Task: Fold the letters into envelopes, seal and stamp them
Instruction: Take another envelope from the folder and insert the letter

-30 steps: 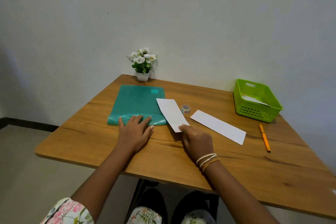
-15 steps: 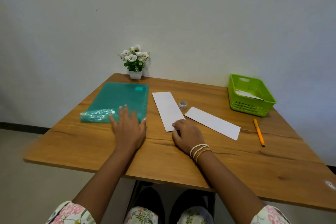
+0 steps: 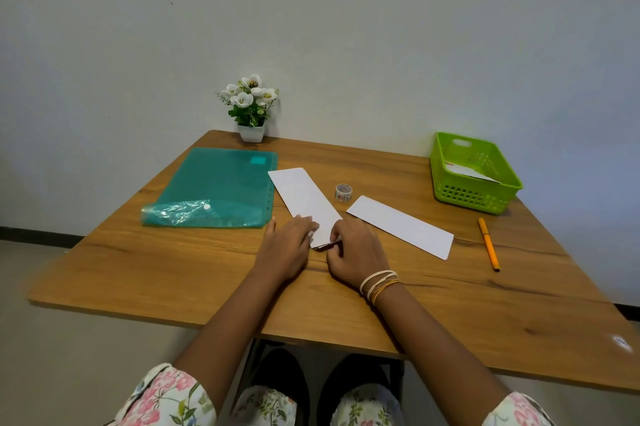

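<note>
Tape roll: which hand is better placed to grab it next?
Right, probably. The tape roll sits beyond the right hand, right of the envelope; the left hand would have to cross that envelope.

Wooden table (image 3: 398, 308) against plain pale wall (image 3: 346, 27), grey floor (image 3: 52, 356) beneath.

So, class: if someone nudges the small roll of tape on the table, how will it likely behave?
The tape roll lies flat on its side, so it would probably slide, not roll. It looks small and hollow, so likely light.
</note>
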Motion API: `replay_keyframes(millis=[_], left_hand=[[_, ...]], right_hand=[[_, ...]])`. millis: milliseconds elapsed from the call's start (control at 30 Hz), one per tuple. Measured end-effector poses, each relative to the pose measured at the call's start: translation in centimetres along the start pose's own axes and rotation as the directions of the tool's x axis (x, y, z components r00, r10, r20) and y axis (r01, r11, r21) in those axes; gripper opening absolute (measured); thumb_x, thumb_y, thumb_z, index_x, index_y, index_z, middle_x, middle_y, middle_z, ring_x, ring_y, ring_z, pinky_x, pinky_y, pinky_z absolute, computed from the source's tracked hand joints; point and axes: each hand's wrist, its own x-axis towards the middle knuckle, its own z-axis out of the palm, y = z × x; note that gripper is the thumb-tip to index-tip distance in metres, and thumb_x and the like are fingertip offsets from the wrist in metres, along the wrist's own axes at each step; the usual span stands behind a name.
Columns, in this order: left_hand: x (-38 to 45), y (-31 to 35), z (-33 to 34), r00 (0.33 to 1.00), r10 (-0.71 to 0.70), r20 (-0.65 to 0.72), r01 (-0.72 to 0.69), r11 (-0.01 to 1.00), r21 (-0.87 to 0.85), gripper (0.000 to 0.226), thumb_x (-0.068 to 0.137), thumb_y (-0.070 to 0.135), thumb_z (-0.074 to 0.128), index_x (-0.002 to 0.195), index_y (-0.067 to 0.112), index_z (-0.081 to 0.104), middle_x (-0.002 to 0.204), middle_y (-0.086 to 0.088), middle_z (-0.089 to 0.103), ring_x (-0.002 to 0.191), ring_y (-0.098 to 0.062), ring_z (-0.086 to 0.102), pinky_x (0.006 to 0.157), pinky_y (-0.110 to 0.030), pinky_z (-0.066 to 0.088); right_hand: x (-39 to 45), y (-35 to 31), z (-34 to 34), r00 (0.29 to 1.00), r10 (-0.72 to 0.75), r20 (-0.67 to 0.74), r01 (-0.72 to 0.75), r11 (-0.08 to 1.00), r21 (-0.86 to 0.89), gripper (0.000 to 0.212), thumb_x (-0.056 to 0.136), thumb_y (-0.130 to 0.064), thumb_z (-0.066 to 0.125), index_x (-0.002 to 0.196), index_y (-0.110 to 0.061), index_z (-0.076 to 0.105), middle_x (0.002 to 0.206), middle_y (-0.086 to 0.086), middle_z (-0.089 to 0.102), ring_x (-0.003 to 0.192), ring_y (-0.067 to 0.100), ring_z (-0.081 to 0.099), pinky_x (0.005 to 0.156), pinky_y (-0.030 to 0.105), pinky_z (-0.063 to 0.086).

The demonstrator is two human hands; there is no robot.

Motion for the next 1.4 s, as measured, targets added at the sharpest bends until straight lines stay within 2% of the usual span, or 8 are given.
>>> replay_keyframes(millis=[233,633,733,900,1033,1167,1267,1400], left_hand=[[0.3,0.2,0.0,0.998,-0.05,0.039,0.049,0.998,0.034,0.055,0.091,0.059,0.046,0.137,0.029,0.047,0.151,0.007,0.039,0.142,-0.011,0.029,0.118,-0.048,0.007],[0.4,0.8,0.0,0.996,0.014,-0.084,-0.011,0.999,0.041,0.034,0.087,0.047,0.061,0.114,0.027,0.067,0.126,0.008,0.064,0.115,-0.01,0.057,0.118,-0.044,0.02],[0.0,1.4,0.1,0.988,0.086,-0.127,-0.077,0.994,0.071,0.024,0.089,0.037,0.062,0.105,0.022,0.073,0.102,0.005,0.073,0.089,-0.01,0.061,0.089,-0.033,0.051],[-0.1,1.9,0.1,0.986,0.107,-0.124,-0.096,0.991,0.097,0.023,0.092,0.033,0.059,0.104,0.02,0.074,0.094,0.003,0.073,0.08,-0.011,0.063,0.07,-0.031,0.056],[-0.3,1.7,0.1,0.983,0.116,-0.143,-0.105,0.991,0.079,0.02,0.093,0.028,0.057,0.105,0.019,0.071,0.097,0.0,0.073,0.083,-0.013,0.065,0.068,-0.03,0.055],[-0.5,2.0,-0.1,0.973,0.146,-0.178,-0.136,0.989,0.065,0.021,0.096,0.023,0.054,0.117,0.02,0.055,0.101,-0.007,0.072,0.083,-0.021,0.068,0.062,-0.034,0.056],[-0.6,2.0,-0.2,0.968,0.185,-0.168,-0.175,0.982,0.07,0.018,0.095,0.019,0.055,0.113,0.021,0.056,0.102,-0.008,0.071,0.082,-0.021,0.066,0.062,-0.034,0.056],[-0.4,1.6,0.1,0.969,0.197,-0.147,-0.188,0.979,0.074,0.021,0.09,0.013,0.062,0.109,0.015,0.07,0.108,-0.004,0.07,0.092,-0.018,0.065,0.073,-0.032,0.057]], right_hand=[[-1.7,1.4,-0.8,1.0,0.025,-0.009,-0.025,0.999,0.04,0.018,0.075,-0.017,0.057,0.082,-0.016,0.074,0.082,-0.002,0.07,0.076,0.012,0.059,0.069,0.027,0.053],[-1.9,1.2,-1.0,0.999,0.05,0.01,-0.051,0.995,0.087,0.022,0.08,-0.018,0.059,0.093,-0.017,0.077,0.094,-0.002,0.074,0.084,0.012,0.063,0.078,0.026,0.056],[-1.9,1.2,-0.9,0.998,0.059,0.025,-0.06,0.995,0.078,0.023,0.078,-0.02,0.058,0.091,-0.019,0.077,0.092,-0.004,0.073,0.084,0.011,0.063,0.076,0.029,0.056],[-1.8,1.0,-1.1,0.991,0.13,0.004,-0.129,0.977,0.172,0.024,0.081,-0.015,0.058,0.097,-0.017,0.075,0.095,-0.002,0.074,0.083,0.01,0.064,0.075,0.024,0.055],[-0.2,2.9,-2.1,0.906,0.414,-0.091,-0.378,0.887,0.266,0.025,0.087,-0.012,0.056,0.108,-0.015,0.07,0.11,0.002,0.069,0.097,0.015,0.063,0.084,0.023,0.049],[2.5,7.6,-4.5,0.803,0.591,0.075,-0.58,0.804,-0.13,0.044,0.089,-0.035,0.059,0.125,-0.011,0.052,0.129,0.013,0.054,0.119,0.03,0.051,0.097,0.038,0.043],[3.6,10.0,-6.3,0.678,0.686,0.263,-0.626,0.727,-0.283,0.063,0.081,-0.053,0.061,0.126,-0.011,0.048,0.132,0.015,0.053,0.12,0.033,0.051,0.099,0.044,0.044],[3.4,10.6,-7.0,0.647,0.689,0.326,-0.588,0.724,-0.361,0.068,0.076,-0.063,0.062,0.123,-0.014,0.053,0.129,0.01,0.056,0.116,0.031,0.054,0.096,0.044,0.045]])
